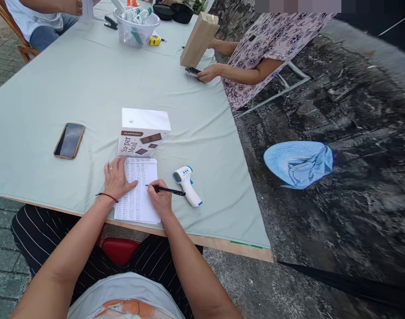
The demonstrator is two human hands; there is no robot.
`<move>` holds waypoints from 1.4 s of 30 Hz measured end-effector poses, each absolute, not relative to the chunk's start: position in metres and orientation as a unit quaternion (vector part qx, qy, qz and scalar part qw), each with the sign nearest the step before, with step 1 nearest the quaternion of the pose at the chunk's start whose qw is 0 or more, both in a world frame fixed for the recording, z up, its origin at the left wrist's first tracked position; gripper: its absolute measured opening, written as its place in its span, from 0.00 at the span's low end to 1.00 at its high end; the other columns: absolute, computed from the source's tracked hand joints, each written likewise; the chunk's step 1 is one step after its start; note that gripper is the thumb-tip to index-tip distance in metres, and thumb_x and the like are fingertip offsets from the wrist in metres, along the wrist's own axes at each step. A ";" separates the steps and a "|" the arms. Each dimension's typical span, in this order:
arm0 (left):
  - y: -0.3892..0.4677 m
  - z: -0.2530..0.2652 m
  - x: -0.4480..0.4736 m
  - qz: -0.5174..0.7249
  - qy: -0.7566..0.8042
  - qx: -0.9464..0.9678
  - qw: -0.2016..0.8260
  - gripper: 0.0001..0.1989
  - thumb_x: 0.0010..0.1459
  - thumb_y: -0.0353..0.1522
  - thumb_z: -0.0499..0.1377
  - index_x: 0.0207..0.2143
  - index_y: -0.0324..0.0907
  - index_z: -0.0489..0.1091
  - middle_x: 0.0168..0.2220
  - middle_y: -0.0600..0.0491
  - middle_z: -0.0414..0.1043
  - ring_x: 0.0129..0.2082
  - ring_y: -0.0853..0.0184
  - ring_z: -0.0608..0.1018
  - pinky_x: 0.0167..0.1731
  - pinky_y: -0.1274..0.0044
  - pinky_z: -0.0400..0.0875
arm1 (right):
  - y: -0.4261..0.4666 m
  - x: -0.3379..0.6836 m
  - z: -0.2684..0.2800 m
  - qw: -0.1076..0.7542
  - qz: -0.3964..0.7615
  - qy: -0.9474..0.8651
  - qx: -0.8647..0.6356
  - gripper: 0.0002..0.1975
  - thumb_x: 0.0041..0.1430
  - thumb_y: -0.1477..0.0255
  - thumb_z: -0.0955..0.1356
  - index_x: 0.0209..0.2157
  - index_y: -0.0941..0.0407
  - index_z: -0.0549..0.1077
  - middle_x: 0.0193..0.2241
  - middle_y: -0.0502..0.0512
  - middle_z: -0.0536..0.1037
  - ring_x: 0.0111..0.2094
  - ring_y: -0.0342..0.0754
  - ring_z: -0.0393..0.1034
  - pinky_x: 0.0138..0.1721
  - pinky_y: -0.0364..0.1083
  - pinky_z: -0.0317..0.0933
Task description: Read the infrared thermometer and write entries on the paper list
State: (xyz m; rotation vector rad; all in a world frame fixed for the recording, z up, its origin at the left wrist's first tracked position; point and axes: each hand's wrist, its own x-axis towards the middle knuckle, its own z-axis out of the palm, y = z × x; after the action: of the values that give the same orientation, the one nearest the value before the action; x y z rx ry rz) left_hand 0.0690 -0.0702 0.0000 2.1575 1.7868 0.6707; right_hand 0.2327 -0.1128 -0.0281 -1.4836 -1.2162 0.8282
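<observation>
My right hand grips a black pen, its tip at the written lines on a white paper pad. Rows of small handwriting cover much of the sheet. My left hand lies flat across the pad's left side, fingers spread, with a ring and a red wrist cord. Just beyond the pad stands a white box with "Super Meal" printed on it. A white and blue infrared thermometer rests to the right of my right hand.
A phone lies at left on the cloth-covered table. Farther back are a plastic basket with bottles, a yellow tape measure and black pans. Another person at right holds a cardboard box; someone sits at upper left.
</observation>
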 end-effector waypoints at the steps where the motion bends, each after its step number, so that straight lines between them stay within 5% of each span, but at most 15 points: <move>1: -0.070 0.000 0.069 0.230 0.615 0.743 0.130 0.44 0.44 0.39 0.67 0.60 0.41 0.50 0.59 0.39 0.61 0.62 0.50 0.62 0.64 0.53 0.43 | -0.113 0.233 -0.028 0.502 0.342 -0.506 -0.612 0.04 0.48 0.68 0.63 0.23 0.53 0.65 0.20 0.45 0.67 0.25 0.43 0.60 0.30 0.44 0.58; 33: -0.070 -0.003 0.068 0.238 0.612 0.744 0.123 0.44 0.44 0.39 0.67 0.60 0.40 0.50 0.59 0.38 0.61 0.62 0.50 0.62 0.64 0.53 0.44 | -0.115 0.233 -0.031 0.511 0.329 -0.493 -0.623 0.04 0.48 0.69 0.64 0.23 0.53 0.64 0.20 0.44 0.66 0.25 0.43 0.60 0.30 0.44 0.57; 42: -0.070 -0.002 0.067 0.233 0.612 0.745 0.128 0.44 0.45 0.40 0.66 0.60 0.41 0.50 0.59 0.38 0.60 0.61 0.49 0.62 0.63 0.52 0.45 | -0.115 0.236 -0.031 0.553 0.235 -0.494 -0.629 0.13 0.60 0.61 0.62 0.38 0.54 0.70 0.35 0.53 0.76 0.39 0.48 0.69 0.43 0.48 0.64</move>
State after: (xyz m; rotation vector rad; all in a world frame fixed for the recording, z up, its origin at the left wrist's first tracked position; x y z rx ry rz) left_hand 0.0672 -0.0701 -0.0016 2.1669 1.7807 0.6776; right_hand 0.2363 -0.1154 -0.0308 -1.4869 -1.1676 0.5561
